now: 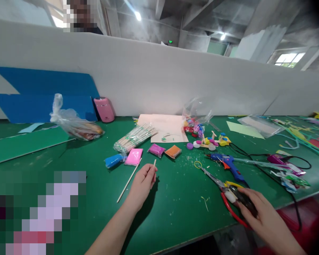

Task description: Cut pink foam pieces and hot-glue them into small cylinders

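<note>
My left hand (145,180) is closed in a pinch around a short wooden stick (155,163), whose pale end pokes up past the fingers. Another, longer wooden stick (129,180) lies on the green table just left of that hand. At the right, my right hand (259,210) is closed on a dark-handled tool (245,201); its exact kind is unclear. Long-nose pliers (214,178) with yellow and red handles lie against the dark tool, tips pointing toward a small yellow ring (198,164).
Beyond my left hand lie blue (114,161), pink (133,156), magenta (156,150) and orange packets (173,152), plus a wrapped stick bundle (135,137). A blue glue gun (228,164) and its black cable are at right. A white partition (149,78) stands behind.
</note>
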The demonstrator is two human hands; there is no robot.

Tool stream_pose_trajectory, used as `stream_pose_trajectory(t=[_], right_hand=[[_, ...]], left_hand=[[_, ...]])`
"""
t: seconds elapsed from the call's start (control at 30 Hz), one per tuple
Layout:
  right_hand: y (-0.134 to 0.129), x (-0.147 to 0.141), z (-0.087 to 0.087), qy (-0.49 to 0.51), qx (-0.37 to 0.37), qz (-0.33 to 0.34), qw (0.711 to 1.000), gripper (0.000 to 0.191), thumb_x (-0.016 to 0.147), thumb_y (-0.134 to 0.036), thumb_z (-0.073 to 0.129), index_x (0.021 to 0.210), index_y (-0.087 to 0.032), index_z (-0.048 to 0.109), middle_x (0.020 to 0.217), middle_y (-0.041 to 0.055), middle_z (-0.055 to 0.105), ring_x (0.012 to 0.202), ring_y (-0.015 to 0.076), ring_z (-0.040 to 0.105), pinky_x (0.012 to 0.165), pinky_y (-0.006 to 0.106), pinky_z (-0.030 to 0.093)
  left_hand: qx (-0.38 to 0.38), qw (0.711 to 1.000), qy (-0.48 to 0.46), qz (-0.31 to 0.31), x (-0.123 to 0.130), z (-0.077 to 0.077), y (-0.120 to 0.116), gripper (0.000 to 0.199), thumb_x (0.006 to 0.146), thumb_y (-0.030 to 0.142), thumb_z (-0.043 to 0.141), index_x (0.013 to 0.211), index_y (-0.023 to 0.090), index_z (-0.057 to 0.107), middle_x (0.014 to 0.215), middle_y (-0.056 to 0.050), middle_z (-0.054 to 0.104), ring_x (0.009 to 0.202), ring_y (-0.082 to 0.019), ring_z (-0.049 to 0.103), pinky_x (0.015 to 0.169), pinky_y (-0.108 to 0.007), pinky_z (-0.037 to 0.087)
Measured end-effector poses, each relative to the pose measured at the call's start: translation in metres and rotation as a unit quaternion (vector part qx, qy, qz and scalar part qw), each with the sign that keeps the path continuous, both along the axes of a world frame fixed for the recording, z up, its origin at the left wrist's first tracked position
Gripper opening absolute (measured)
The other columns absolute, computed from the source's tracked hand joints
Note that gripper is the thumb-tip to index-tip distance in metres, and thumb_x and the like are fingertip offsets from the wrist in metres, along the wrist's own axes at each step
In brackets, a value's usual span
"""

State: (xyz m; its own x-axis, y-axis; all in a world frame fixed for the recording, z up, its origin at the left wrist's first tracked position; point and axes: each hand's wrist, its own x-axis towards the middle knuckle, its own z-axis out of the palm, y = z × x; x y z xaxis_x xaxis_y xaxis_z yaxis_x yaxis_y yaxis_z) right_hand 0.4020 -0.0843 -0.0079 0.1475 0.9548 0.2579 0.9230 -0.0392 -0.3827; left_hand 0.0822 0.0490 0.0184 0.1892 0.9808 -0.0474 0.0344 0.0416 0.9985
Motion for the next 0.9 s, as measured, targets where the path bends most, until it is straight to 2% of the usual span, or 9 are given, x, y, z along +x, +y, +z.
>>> stream_pose_trajectory(t=[0.1,0.2,0.33,0.43,0.53,0.6,0.73,0.9], right_hand=[[-0.008,0.019,-0.017,-0.054,-0.031,0.027,0.998,0.043,0.072,-0.027,0.042,0.113,-0.016,0.040,0.111,0.0128,0.049,0.099,0.0267,0.050,0.082,0.039,0.041],[0.002,0.029,-0.025,-0.090,-0.069,0.037,0.993,0.048,0.067,-0.027,0.046,0.113,-0.014,0.042,0.104,0.0132,0.055,0.092,0.0284,0.055,0.078,0.038,0.044],[0.017,0.041,-0.035,-0.092,-0.071,0.018,0.993,0.042,0.064,-0.028,0.052,0.104,-0.017,0.049,0.096,0.0130,0.061,0.084,0.0304,0.059,0.070,0.037,0.047],[0.019,0.039,-0.035,-0.064,-0.060,0.031,0.996,0.039,0.065,-0.028,0.052,0.103,-0.018,0.051,0.098,0.0114,0.061,0.083,0.0287,0.060,0.071,0.036,0.047],[0.019,0.019,-0.026,0.004,-0.068,0.034,0.997,0.040,0.068,-0.026,0.048,0.106,-0.018,0.048,0.100,0.0086,0.060,0.082,0.0247,0.061,0.069,0.032,0.048],[0.023,-0.001,-0.018,0.059,-0.065,0.044,0.995,0.041,0.068,-0.027,0.046,0.108,-0.018,0.045,0.103,0.0085,0.059,0.087,0.0245,0.058,0.074,0.032,0.047],[0.040,-0.042,0.001,0.160,-0.093,0.075,0.980,0.039,0.069,-0.026,0.046,0.107,-0.019,0.042,0.102,0.0074,0.057,0.089,0.0215,0.057,0.077,0.030,0.046],[0.056,-0.088,0.021,0.199,-0.087,0.083,0.973,0.031,0.070,-0.031,0.052,0.099,-0.021,0.048,0.091,0.0044,0.060,0.079,0.0203,0.060,0.067,0.027,0.048]], left_hand=[[-0.011,1.000,-0.020,0.001,0.000,-0.003,-0.001,0.019,0.078,0.035,0.042,0.070,0.018,0.047,0.050,0.008,0.033,0.043,-0.007,0.030,0.041,-0.017,0.021],[-0.018,0.999,-0.036,-0.001,0.000,-0.008,-0.003,0.020,0.079,0.035,0.040,0.070,0.018,0.046,0.049,0.009,0.028,0.042,-0.007,0.025,0.040,-0.018,0.018],[-0.020,0.999,-0.049,0.004,-0.001,-0.012,-0.004,0.021,0.079,0.036,0.039,0.070,0.018,0.046,0.048,0.010,0.023,0.041,-0.007,0.021,0.040,-0.019,0.016],[-0.018,0.998,-0.053,0.006,-0.002,-0.013,-0.004,0.021,0.079,0.037,0.042,0.070,0.018,0.047,0.048,0.010,0.022,0.042,-0.007,0.020,0.040,-0.020,0.015],[-0.017,0.998,-0.053,0.004,-0.002,-0.011,-0.004,0.023,0.078,0.038,0.044,0.074,0.017,0.050,0.048,0.009,0.023,0.043,-0.007,0.021,0.040,-0.021,0.014],[-0.018,0.998,-0.056,-0.001,-0.002,-0.008,-0.005,0.025,0.077,0.040,0.044,0.079,0.016,0.053,0.048,0.009,0.023,0.043,-0.007,0.020,0.040,-0.021,0.013],[-0.023,0.997,-0.066,-0.014,-0.002,-0.005,-0.005,0.030,0.077,0.043,0.044,0.085,0.015,0.054,0.050,0.009,0.020,0.042,-0.006,0.018,0.040,-0.021,0.013],[-0.015,0.998,-0.063,-0.025,-0.004,-0.002,-0.005,0.025,0.079,0.039,0.042,0.081,0.016,0.052,0.048,0.009,0.030,0.043,-0.007,0.027,0.041,-0.019,0.020]])
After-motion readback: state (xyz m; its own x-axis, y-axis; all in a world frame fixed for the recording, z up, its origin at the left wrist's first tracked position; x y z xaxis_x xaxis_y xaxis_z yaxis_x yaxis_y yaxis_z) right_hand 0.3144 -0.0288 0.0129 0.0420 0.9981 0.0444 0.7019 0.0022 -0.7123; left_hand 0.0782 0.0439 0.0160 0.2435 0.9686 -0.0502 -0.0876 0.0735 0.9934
